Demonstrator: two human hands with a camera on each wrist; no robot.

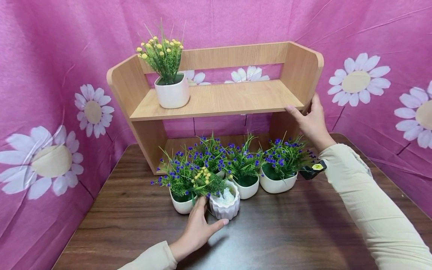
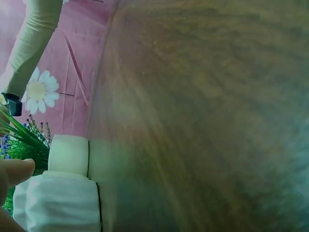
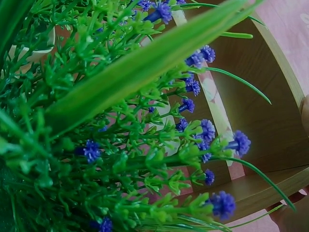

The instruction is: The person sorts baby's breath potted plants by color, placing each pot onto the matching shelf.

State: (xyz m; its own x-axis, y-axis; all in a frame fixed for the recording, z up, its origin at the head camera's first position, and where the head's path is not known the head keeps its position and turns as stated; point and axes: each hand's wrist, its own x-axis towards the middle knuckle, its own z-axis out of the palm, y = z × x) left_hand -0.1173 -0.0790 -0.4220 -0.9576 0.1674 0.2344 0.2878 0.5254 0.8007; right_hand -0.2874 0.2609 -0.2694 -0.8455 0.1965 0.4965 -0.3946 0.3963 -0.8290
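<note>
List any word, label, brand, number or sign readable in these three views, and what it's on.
No readable text: none on the shelf, the fluted pot, the smooth pots or the table.
The pink cloth shows printed daisies, no lettering.
Black gadget by the right sleeve: yellow patch, too small to read.

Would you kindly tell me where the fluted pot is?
In the head view, the fluted pot stands on the table, just right of the left hand.
</note>
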